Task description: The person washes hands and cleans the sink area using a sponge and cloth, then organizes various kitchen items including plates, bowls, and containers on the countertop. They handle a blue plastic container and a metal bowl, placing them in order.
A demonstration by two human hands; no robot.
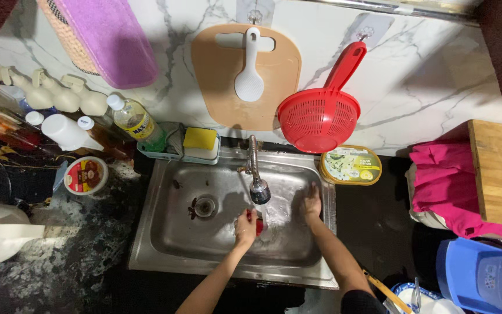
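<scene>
The left hand (245,227) is curled around a small red object (258,225), holding it low in the steel sink (169,232) directly beneath the faucet head (260,191); what the object is cannot be told, since only a sliver shows past the fingers. The right hand (311,203) lies with fingers spread flat against the sink's right wall, gripping nothing. One drain (205,206) sits left of the hands in the basin floor. On the sink's back rim stands one caddy holding one yellow sponge (199,138). Just right of the sink lies one oval tub with a yellow rim and a green-and-white label (351,165). Left of the sink sits one round tub with a red-and-white lid (85,175), and behind it one clear bottle with a yellow label and white cap (137,123), beside three white spray bottles (65,96). On the wall above the sink hang one tan cutting board (245,75), one white rice paddle (250,70) in front of it, and one red colander (321,116). Far right of the sink are a pink cloth (445,186) and one wooden board (501,171).
</scene>
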